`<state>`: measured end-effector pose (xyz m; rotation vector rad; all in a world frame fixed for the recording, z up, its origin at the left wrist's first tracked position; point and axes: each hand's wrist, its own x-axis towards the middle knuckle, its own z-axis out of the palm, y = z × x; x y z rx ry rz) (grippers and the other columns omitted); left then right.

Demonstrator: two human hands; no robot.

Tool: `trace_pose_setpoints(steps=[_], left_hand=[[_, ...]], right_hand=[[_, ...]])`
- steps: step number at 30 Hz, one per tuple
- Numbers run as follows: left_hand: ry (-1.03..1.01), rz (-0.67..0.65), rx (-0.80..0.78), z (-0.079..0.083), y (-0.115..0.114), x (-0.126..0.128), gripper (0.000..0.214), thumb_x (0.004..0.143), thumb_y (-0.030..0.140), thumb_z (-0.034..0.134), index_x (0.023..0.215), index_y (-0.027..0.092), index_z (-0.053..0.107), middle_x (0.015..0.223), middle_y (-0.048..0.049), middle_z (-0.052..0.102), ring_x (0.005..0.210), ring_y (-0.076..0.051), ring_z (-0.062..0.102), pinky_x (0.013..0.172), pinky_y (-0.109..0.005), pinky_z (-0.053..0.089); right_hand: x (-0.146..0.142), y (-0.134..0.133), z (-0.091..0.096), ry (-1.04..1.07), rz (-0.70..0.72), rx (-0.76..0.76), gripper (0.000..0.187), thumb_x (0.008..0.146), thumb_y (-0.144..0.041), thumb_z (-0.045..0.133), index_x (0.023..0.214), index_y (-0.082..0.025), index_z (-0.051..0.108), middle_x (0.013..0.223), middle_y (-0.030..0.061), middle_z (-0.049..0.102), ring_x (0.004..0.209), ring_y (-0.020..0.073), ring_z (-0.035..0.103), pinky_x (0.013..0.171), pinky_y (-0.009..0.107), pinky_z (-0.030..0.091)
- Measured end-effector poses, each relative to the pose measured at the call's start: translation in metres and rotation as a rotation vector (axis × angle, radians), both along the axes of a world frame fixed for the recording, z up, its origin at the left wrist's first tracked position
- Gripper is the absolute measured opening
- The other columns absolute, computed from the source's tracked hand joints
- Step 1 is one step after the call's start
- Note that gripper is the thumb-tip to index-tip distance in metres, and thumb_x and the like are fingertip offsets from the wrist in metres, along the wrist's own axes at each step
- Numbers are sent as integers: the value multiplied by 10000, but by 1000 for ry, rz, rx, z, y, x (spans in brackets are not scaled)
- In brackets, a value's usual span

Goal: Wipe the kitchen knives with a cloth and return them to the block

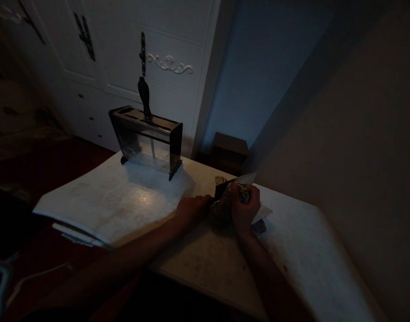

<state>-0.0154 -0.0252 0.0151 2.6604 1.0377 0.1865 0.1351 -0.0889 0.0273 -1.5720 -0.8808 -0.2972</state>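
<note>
Fingers of my right hand [245, 206] are curled tight around a crumpled, dark brown-and-grey cloth-like bundle [221, 213], which bulges out to their left and shows again between thumb and forefinger. Fingers of my left hand [192, 210], just left of that bundle, look closed around the dark near end of a flat, thin, blade-like tool [248, 178]; dim light hides the exact grip. The tool's long axis slants from those left fingers away and to the right, so its pale, pointed end rises just beyond my right knuckles. Left fingers are nearer its dark end, right fingers nearer its point, with the bundle against or just beside it; I cannot tell which. Right of my right fingers, a pale, pointed sheet [266, 212] juts out above a small, dark lump [259, 226] on the white, marble-patterned tabletop [104, 205]. Well beyond my left fingers, farther left, stands a dark-framed, clear-sided knife stand [176, 139], one black, curved handle [143, 96] upright in it.
</note>
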Motion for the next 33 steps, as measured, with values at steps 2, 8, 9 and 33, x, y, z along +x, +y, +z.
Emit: trace_pose_setpoints(steps=[2,8,9,33], left_hand=[[1,10,-17,0,3,0,282,927,355,454,1153,272,601,1002,-53,720,854,-217,677,677,-295,440],[-26,-15,-12,2,11,-4,288,868,373,509,1095,283,662,935,-48,733,836,-237,678,653,-300,410],[-29,-10,-17,2,12,-5,286,860,368,514,1082,280,669,916,-48,733,826,-238,677,648,-299,407],[-250,135,-138,-3,26,-12,293,827,365,587,1070,267,717,965,-28,751,865,-216,685,678,-272,418]], right_hand=[[6,-1,4,86,-51,50,347,764,-528,682,832,-211,556,765,-6,576,738,175,528,717,297,445],[36,-3,1,387,-166,140,339,777,-514,653,903,-214,556,884,14,610,823,187,556,787,308,458],[41,-4,-1,414,-172,146,331,778,-510,648,901,-215,562,894,17,617,831,190,561,795,309,459],[59,-23,5,89,456,-574,709,643,-482,771,1258,-203,555,1210,109,650,1123,299,591,993,464,441]])
